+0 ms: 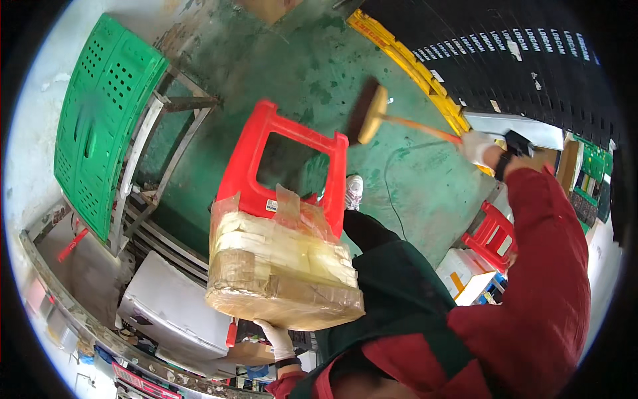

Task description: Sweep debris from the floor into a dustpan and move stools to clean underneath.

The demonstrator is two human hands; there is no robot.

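My right hand [478, 148], in a white glove, grips the orange handle of a broom [374, 115]. The broom has a yellow head and dark bristles, blurred against the green floor. At the bottom my gloved left hand [277, 341] is at the lower edge of a red plastic stool [239, 167]; some of its fingers are hidden. Foam and cardboard padding [284, 279] is wrapped in clear tape around the stool's seat. The stool is tilted in front of my body, legs pointing away from me.
A green perforated plastic panel [107, 119] leans on a metal frame [164, 107] at left. Black boards with white lettering [503, 55] and a yellow edge [413, 57] bound the right. A thin cable [389, 189] crosses the floor. A second red stool [491, 237] stands by a white box [456, 272].
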